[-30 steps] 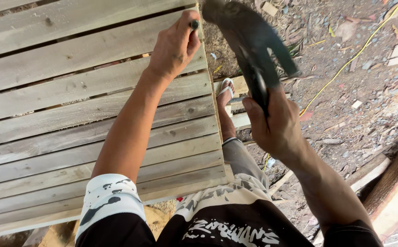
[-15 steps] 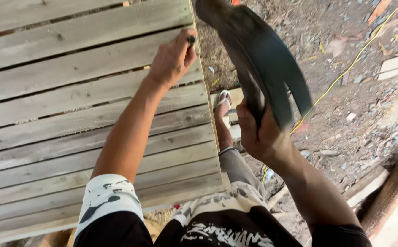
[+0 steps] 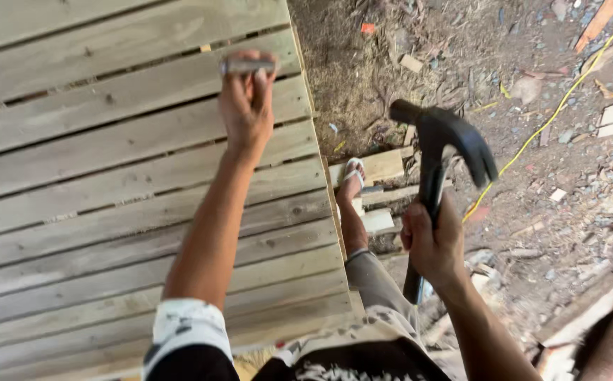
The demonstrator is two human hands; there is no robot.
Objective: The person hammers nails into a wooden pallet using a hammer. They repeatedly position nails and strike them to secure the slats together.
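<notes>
A metal punch [image 3: 248, 66] is pinched against a plank [image 3: 137, 144] by the left hand [image 3: 246, 106]; the hammer [image 3: 437, 166], clenched in the right hand [image 3: 433, 243], is best swung squarely.

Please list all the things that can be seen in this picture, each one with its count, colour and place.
Wooden slat panel: one, pale grey-brown, left half of the view, many boards with narrow gaps.
Metal rod, maybe a punch or large nail: one, grey, in the fingers of the left hand, over an upper board.
Claw hammer: one, black, raised right of the panel's edge.
Yellow cord: one, on the dirt ground at upper right.
Wood offcuts: several, pale, on the ground beside the panel.
Sandal: one, white, on the foot by the offcuts.
Left hand: pinches the rod.
Right hand: grips the hammer handle.
</notes>
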